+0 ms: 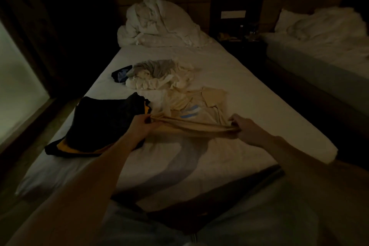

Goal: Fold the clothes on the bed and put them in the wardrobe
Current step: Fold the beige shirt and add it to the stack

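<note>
Seemingly midway, both hands point(139, 126) point(244, 129) pinched the beige shirt's point(199, 110) near hem, a dark folded garment point(103, 124) lying left, an unfolded pile point(157, 76) beyond.

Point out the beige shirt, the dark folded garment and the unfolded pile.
beige shirt point(196, 109): head view, chest by the blue stripes.
dark folded garment point(103, 124): head view, top face.
unfolded pile point(157, 75): head view, grey cloth on top.

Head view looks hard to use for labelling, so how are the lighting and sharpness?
Head view: very dim, warm light; the corners fall to near black; the arms throw soft shadows on the sheet; wide-angle bending at the edges; soft focus, though the left hand, right hand and beige shirt stay readable.
</note>
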The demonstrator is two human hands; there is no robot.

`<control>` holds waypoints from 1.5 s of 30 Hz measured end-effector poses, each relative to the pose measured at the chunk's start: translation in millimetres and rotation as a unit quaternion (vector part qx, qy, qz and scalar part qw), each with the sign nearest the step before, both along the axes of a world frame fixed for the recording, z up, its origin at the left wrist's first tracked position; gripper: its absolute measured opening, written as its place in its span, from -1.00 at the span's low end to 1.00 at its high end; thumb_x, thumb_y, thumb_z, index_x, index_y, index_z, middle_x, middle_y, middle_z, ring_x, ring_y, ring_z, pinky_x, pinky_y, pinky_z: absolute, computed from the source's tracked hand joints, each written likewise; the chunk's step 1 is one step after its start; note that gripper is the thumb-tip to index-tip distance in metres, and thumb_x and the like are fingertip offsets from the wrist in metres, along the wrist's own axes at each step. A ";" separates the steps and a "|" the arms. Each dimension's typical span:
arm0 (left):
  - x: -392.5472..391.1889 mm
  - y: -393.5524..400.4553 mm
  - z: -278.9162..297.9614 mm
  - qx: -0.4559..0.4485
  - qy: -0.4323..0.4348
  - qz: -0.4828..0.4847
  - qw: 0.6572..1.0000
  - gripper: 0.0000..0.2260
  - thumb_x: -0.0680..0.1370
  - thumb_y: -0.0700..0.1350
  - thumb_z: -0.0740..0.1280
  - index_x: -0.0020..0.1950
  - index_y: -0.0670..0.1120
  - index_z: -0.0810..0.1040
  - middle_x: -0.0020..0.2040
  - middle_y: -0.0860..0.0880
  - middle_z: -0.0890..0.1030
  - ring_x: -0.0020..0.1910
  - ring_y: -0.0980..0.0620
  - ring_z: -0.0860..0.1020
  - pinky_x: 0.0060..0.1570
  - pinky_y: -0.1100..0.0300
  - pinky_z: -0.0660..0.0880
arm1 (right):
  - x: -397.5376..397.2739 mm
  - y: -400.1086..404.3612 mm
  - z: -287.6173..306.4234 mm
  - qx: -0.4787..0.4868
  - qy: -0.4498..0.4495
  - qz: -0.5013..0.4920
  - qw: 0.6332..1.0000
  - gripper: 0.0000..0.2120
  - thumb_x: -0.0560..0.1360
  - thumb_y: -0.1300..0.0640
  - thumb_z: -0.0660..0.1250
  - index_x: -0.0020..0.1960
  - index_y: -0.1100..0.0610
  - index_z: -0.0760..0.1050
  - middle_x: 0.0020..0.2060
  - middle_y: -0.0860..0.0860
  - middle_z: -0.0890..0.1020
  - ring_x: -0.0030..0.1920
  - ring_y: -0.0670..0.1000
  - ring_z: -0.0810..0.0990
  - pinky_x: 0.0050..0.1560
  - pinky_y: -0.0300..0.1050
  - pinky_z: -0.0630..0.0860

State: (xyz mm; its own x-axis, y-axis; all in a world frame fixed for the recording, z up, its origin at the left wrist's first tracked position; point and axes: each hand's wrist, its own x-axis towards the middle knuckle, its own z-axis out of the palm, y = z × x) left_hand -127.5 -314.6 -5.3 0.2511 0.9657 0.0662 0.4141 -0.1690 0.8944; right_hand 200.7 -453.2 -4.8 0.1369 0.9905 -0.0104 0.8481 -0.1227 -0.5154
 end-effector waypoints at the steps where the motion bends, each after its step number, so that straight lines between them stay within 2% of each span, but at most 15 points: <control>1: 2.3 9.0 8.2 -0.016 -0.023 0.005 1.000 -0.93 0.48 -0.15 0.46 -0.11 -0.15 0.65 -0.11 -0.22 0.64 -0.07 -0.15 0.62 0.07 0.00 0.55 | 5.3 7.0 12.8 0.034 0.033 -0.028 0.999 -0.64 0.49 0.35 0.33 0.26 0.21 0.40 0.07 0.03 0.50 0.06 0.11 0.51 -0.07 -0.09 0.40; 4: 15.4 34.6 35.5 -0.025 -0.095 0.003 0.995 -0.92 0.53 -0.21 0.38 -0.07 -0.04 0.62 -0.04 -0.11 0.64 0.03 -0.14 0.60 0.11 -0.02 0.55 | 22.3 34.0 45.9 0.137 0.143 -0.098 0.975 -0.89 0.42 0.33 0.40 -0.07 0.33 0.52 -0.20 0.15 0.55 -0.18 0.08 0.50 -0.16 -0.04 0.37; 7: 36.2 67.1 54.6 -0.032 -0.150 0.025 0.988 -0.88 0.55 -0.18 0.36 0.07 -0.08 0.61 0.01 -0.10 0.63 0.00 -0.07 0.60 0.01 0.08 0.55 | 32.2 72.3 64.3 0.170 0.278 -0.167 0.931 -0.84 0.47 0.16 0.47 -0.20 0.22 0.55 -0.33 0.07 0.52 -0.31 -0.02 0.46 -0.31 -0.13 0.34; 10: 57.6 107.0 54.2 -0.033 -0.169 0.041 0.984 -0.86 0.54 -0.09 0.38 0.04 -0.11 0.62 -0.03 -0.14 0.65 -0.04 -0.08 0.62 -0.01 0.02 0.57 | 43.7 125.6 60.8 0.150 0.349 -0.186 0.906 -0.86 0.51 0.11 0.42 -0.13 0.19 0.56 -0.27 0.07 0.55 -0.24 0.00 0.52 -0.25 -0.13 0.44; 14: 92.5 175.2 37.3 -0.065 -0.149 0.068 0.984 -0.85 0.55 -0.04 0.36 -0.17 -0.08 0.60 -0.13 -0.16 0.61 -0.09 -0.11 0.58 -0.02 -0.02 0.51 | 70.8 207.3 34.0 0.076 0.363 -0.224 0.901 -0.78 0.53 0.14 0.40 -0.26 0.16 0.46 -0.33 0.06 0.50 -0.22 0.07 0.53 -0.21 -0.12 0.52; 16: 112.0 216.3 21.3 -0.082 -0.128 0.089 0.984 -0.87 0.57 -0.08 0.32 -0.18 0.02 0.57 -0.14 -0.08 0.60 -0.07 -0.09 0.56 0.01 0.00 0.50 | 88.4 249.5 17.2 0.068 0.331 -0.260 0.905 -0.76 0.43 0.08 0.51 -0.06 0.21 0.55 -0.17 0.10 0.57 -0.08 0.11 0.57 -0.07 -0.07 0.53; 19: 136.2 285.8 -12.0 -0.102 -0.059 0.111 0.987 -0.83 0.58 -0.05 0.32 -0.22 0.03 0.51 -0.21 -0.02 0.55 -0.12 -0.07 0.55 -0.11 0.15 0.48 | 115.7 311.7 -10.8 0.058 0.272 -0.320 0.906 -0.52 0.36 -0.02 0.56 0.14 0.25 0.59 0.01 0.16 0.64 0.03 0.14 0.61 -0.04 -0.14 0.49; 22: 153.7 349.2 -57.1 -0.105 0.034 0.085 0.990 -0.79 0.55 0.00 0.32 -0.14 -0.13 0.55 -0.16 -0.16 0.57 -0.03 -0.19 0.56 -0.08 0.17 0.47 | 134.1 370.7 -43.9 0.023 0.209 -0.324 0.922 -0.63 0.47 -0.06 0.44 0.07 0.23 0.60 0.03 0.20 0.64 -0.03 0.16 0.58 -0.06 -0.08 0.49; 26: 169.0 400.8 -119.2 -0.041 0.235 0.061 0.969 -0.69 0.50 0.03 0.33 0.11 -0.17 0.55 0.08 -0.18 0.60 0.07 -0.20 0.53 0.06 0.01 0.45 | 134.8 416.1 -91.4 -0.096 0.024 -0.314 0.944 -0.72 0.58 -0.08 0.21 0.19 0.05 0.49 0.26 0.16 0.38 0.26 0.26 0.33 0.24 0.14 0.32; 28: 172.6 404.7 -129.9 0.020 0.348 0.048 0.936 -0.67 0.53 0.08 0.28 0.16 -0.12 0.51 0.15 -0.21 0.55 0.15 -0.24 0.46 0.10 -0.02 0.38 | 134.8 423.0 -103.3 -0.091 0.008 -0.296 0.951 -0.68 0.57 -0.11 0.22 0.21 0.07 0.43 0.26 0.17 0.37 0.27 0.25 0.33 0.23 0.10 0.32; 30: 171.3 402.1 -128.9 0.040 0.391 0.036 0.919 -0.68 0.54 0.09 0.26 0.15 -0.10 0.49 0.19 -0.23 0.50 0.19 -0.27 0.42 0.14 -0.06 0.36 | 137.5 424.8 -103.5 -0.052 0.079 -0.275 0.957 -0.63 0.52 -0.04 0.34 0.21 0.14 0.40 0.20 0.15 0.48 0.21 0.20 0.45 0.13 -0.01 0.41; 34: 165.1 382.4 -104.6 0.014 0.354 0.046 0.934 -0.86 0.51 -0.05 0.33 0.00 -0.05 0.44 0.12 -0.21 0.47 0.13 -0.25 0.45 0.01 0.02 0.40 | 136.9 408.6 -77.5 -0.065 0.169 -0.245 0.953 -0.65 0.49 -0.03 0.41 0.11 0.21 0.52 0.01 0.10 0.58 0.06 0.12 0.57 -0.16 -0.17 0.40; 37: 161.2 353.5 -73.3 -0.007 0.219 0.032 0.975 -0.84 0.45 -0.30 0.35 -0.05 -0.12 0.44 -0.13 -0.13 0.51 -0.17 -0.08 0.51 -0.30 0.18 0.37 | 128.8 386.5 -45.7 -0.031 0.232 -0.187 0.954 -0.77 0.50 0.04 0.42 -0.05 0.23 0.59 -0.10 0.17 0.65 -0.02 0.18 0.63 -0.15 -0.08 0.49; 39: 151.2 331.3 -46.5 -0.001 0.148 0.025 0.989 -0.88 0.47 -0.29 0.36 -0.12 -0.12 0.45 -0.25 -0.06 0.51 -0.28 -0.01 0.48 -0.42 0.20 0.36 | 120.1 365.5 -17.7 0.004 0.256 -0.166 0.952 -0.82 0.53 0.09 0.38 -0.09 0.22 0.59 -0.16 0.15 0.63 -0.12 0.14 0.63 -0.18 -0.07 0.50; 45: 99.5 260.8 28.7 -0.012 0.036 0.042 0.998 -0.84 0.50 -0.18 0.43 -0.02 -0.26 0.56 -0.11 -0.18 0.55 -0.04 -0.16 0.58 0.06 -0.11 0.55 | 90.2 283.3 62.9 0.075 0.261 -0.136 0.953 -0.62 0.57 0.05 0.32 0.02 0.43 0.48 -0.18 0.15 0.53 -0.16 0.07 0.53 -0.16 -0.09 0.39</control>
